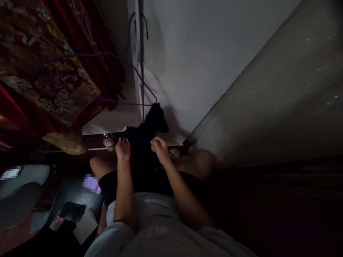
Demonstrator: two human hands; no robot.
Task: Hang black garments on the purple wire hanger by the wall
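Observation:
A dark black cloth (140,144), probably a garment, spreads between my hands above my lap. My left hand (123,147) has its fingers curled over the cloth's left side. On the other side, my right hand (160,147) is closed in a pinch at the cloth's right edge. The cloth's upper part rises to a corner of a purple wire hanger (144,84). Poor light hides the folds and the exact shape of the cloth.
A white upright pole (139,64) stands before a pale wall (182,53). Red embroidered cloth (53,71) hangs at left. A pale sheet-like surface (273,92) slopes at right. Beige clogs (109,143) are on my feet. A black phone-like object (72,211) and paper (85,226) lie lower left.

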